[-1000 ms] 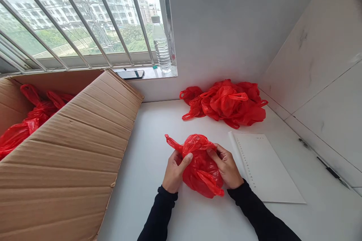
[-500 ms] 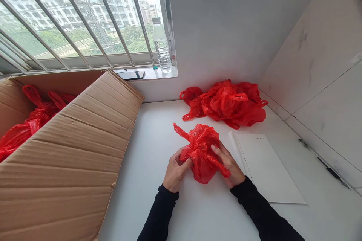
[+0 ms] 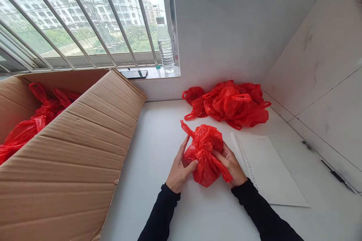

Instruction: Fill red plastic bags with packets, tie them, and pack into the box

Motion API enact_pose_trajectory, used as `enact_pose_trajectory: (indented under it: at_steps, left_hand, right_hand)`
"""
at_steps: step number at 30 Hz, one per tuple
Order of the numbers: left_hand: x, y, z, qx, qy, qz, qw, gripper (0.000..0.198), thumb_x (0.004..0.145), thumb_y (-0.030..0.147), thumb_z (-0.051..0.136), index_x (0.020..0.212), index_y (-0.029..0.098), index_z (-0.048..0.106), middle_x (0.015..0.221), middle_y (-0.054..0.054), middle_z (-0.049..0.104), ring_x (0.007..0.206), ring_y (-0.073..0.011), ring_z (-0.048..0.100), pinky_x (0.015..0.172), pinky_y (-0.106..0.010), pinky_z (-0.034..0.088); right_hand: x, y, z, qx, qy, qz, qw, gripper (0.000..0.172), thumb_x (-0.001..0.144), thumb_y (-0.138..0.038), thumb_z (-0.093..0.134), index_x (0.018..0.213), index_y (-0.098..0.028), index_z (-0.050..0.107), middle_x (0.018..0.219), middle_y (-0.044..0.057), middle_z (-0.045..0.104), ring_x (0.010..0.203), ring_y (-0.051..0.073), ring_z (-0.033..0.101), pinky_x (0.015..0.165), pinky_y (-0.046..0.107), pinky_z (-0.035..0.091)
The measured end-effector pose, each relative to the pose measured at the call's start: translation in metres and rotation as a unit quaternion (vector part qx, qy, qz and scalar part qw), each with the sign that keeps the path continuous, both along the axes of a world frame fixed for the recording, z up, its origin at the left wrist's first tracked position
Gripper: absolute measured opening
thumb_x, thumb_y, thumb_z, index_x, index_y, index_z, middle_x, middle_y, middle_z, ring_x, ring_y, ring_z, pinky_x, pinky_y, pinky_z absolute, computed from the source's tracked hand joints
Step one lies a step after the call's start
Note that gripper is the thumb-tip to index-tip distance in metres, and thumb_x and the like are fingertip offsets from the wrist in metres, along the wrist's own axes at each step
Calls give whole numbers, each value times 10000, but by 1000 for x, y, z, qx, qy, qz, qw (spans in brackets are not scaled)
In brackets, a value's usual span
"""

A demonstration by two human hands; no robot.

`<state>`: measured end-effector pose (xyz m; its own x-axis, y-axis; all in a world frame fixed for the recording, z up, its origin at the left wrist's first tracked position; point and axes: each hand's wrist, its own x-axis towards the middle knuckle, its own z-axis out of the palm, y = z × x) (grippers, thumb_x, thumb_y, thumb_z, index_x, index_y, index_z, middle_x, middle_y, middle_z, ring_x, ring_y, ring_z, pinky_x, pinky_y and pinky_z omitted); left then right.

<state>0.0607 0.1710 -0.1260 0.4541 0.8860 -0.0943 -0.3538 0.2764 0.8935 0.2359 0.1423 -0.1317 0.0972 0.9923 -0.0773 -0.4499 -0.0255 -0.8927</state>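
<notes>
A red plastic bag [image 3: 206, 150], knotted in the middle with its two handle ends sticking out, is between my hands just above the white table. My left hand [image 3: 180, 171] grips its left side, thumb on the front near the knot and a finger raised along the edge. On the other side, my right hand [image 3: 230, 165] holds the bag with its fingers partly tucked behind and under a handle end. Whatever the bag contains is hidden. A heap of loose red plastic bags [image 3: 229, 103] lies behind it against the wall.
To the left stands an open cardboard box [image 3: 73, 158] with red bags [image 3: 42, 116] inside. A notebook [image 3: 271, 169] lies at right, with a pen [image 3: 336, 175] by the tiled wall. The windowsill holds a water bottle [image 3: 165, 47] and a phone [image 3: 135, 74].
My left hand has shifted its hold and spread its index finger upward along the bag. The bag has turned slightly, and my right fingers sit deeper around it. The view has swung slightly left.
</notes>
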Motion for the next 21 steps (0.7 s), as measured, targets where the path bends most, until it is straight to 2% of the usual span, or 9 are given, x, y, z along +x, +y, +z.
enact_pose_trajectory:
  at_steps: [4,8,12,14,19,21]
  left_hand:
    - [-3,7,-7,-27,-11,51,998,950,750,330,824,1538,238,300,1341,-142,636,1198,-314,627,1014,-443,502]
    - [-4,8,-9,-29,-22,45,998,735,779,393,791,1428,216,495,1360,-146,617,1230,-324,598,1006,-426,510]
    - [0,0,-2,-30,-37,-6,999,799,771,383,800,1472,311,425,1455,-120,535,1273,-326,561,1014,-446,498]
    - [3,-4,3,-21,-33,-23,999,829,759,370,810,1481,311,407,1488,-118,496,1304,-329,529,1039,-458,474]
    - [6,-7,12,-43,6,-56,997,650,860,487,671,1443,295,457,1441,-135,533,1204,-355,598,893,-480,556]
    - [7,-7,12,-5,13,-57,998,660,843,454,703,1436,276,474,1424,-134,548,1214,-346,590,937,-462,537]
  right_hand:
    - [-3,-2,7,9,-13,37,999,391,887,-456,674,1225,-271,609,1228,63,677,1144,259,616,1027,426,479]
    - [-4,-3,11,11,-20,71,997,486,829,-448,741,1261,-296,580,1241,54,670,1137,265,618,1017,442,495]
    - [-1,-1,4,4,-12,16,1000,485,789,-389,785,1224,-282,601,1182,54,695,1084,267,639,942,409,531]
    - [2,0,0,4,-7,-10,1000,451,802,-384,770,1209,-289,601,1155,43,700,1081,256,636,928,388,532]
    - [3,0,1,8,-3,-39,999,471,823,-374,746,1254,-302,572,1171,35,683,1094,245,616,951,386,518]
    - [2,-1,5,12,-6,-37,999,471,836,-386,732,1269,-304,564,1192,39,678,1103,250,612,963,398,514]
